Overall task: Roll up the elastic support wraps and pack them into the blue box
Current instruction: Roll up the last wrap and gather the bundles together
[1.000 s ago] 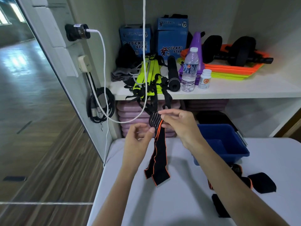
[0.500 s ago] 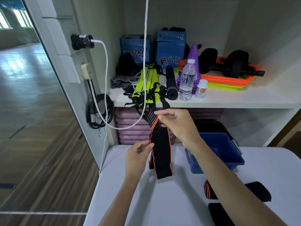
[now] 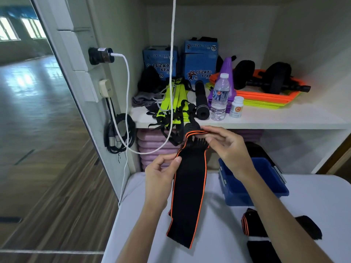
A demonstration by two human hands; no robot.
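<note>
White table (image 3: 152, 230) filled the lower part of my view, pushed up against a shelving unit whose shelf (image 3: 266, 121) carried two blue cartons, a water bottle (image 3: 219, 97), a small pill bottle (image 3: 236, 107) and a pile of yellow straps (image 3: 173, 103). I saw my right hand (image 3: 225, 147) raised over the table's far edge, fingers curled round the folded top end of a black wrap with orange edging (image 3: 190, 186). My left hand (image 3: 161, 175) pinched the wrap's left edge a little lower down, thumb on the cloth. From there the wrap hung down, its free end lying near the table top. Behind my right wrist stood the blue box (image 3: 269, 177) on the table, open. More black wraps (image 3: 256, 224) lay on the table by my right forearm, close to the box.
</note>
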